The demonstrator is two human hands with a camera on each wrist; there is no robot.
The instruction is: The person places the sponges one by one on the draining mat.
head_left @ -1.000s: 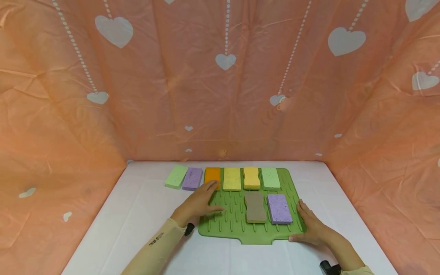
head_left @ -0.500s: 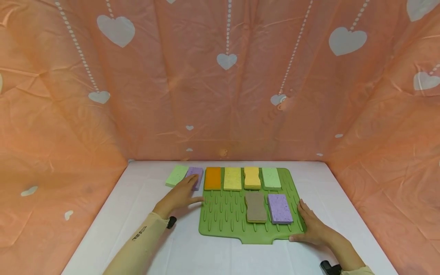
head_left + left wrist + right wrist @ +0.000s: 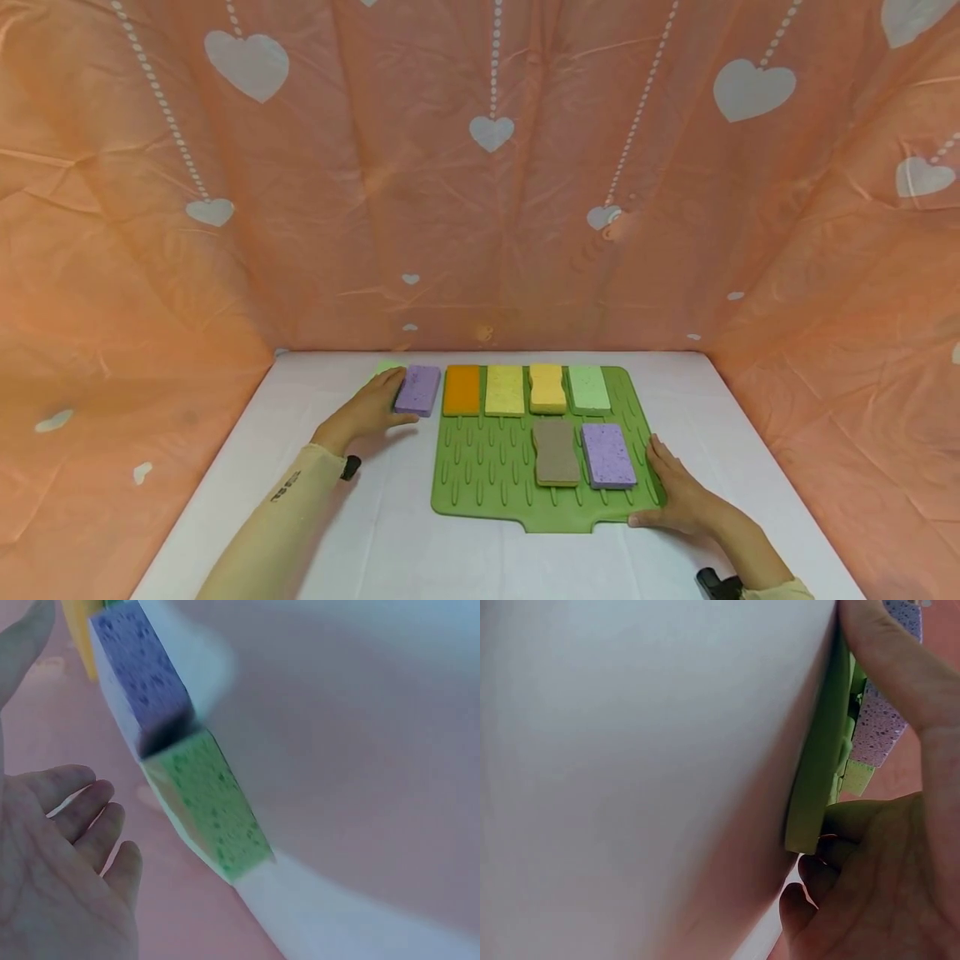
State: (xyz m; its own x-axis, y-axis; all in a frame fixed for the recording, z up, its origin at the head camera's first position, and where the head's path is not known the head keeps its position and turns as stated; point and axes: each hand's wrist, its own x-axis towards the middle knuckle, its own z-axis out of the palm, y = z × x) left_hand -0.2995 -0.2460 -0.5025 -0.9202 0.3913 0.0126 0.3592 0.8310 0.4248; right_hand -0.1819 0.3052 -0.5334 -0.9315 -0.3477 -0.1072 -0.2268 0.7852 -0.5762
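Note:
My left hand (image 3: 360, 414) hovers at the left of the mat, fingers extended and thumb apart, with nothing in its grasp. In the head view it overlaps a light green sponge (image 3: 387, 365) and its fingertips come right at a purple sponge (image 3: 420, 389). The left wrist view shows those purple (image 3: 146, 667) and green (image 3: 217, 806) sponges end to end, beyond the loosely spread fingers (image 3: 86, 810). My right hand (image 3: 681, 496) rests at the near right corner of a ridged green mat (image 3: 480, 498), thumb along the front edge and mostly straight fingers along the side.
Along the mat's back row lie an orange sponge (image 3: 461, 390), a yellow one (image 3: 505, 390), a waisted yellow one (image 3: 547, 389) and a pale green one (image 3: 589, 390). In front sit a grey-brown waisted sponge (image 3: 557, 452) and another purple sponge (image 3: 608, 455). Orange cloth (image 3: 480, 250) hangs behind the white table.
My left hand has moved left from the orange sponge, past the purple one, to the light green sponge, now mostly covering it. My right hand stays at the mat's corner.

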